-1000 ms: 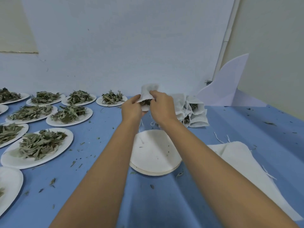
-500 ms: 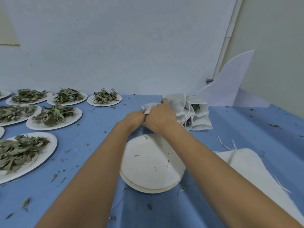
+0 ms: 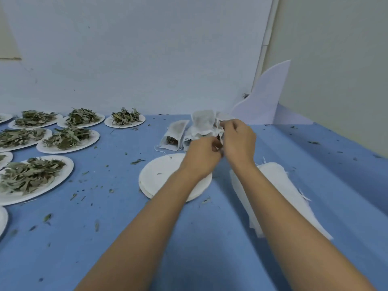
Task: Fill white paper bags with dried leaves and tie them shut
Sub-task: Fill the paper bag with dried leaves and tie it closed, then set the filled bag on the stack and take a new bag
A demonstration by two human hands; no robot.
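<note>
Pinching the gathered neck of the white bag (image 3: 203, 122), left hand (image 3: 202, 153) and right hand (image 3: 238, 139) meet fingertip to fingertip (right hand slightly farther, higher); bag body stands upright just beyond them, over the filled bags (image 3: 174, 135)
</note>
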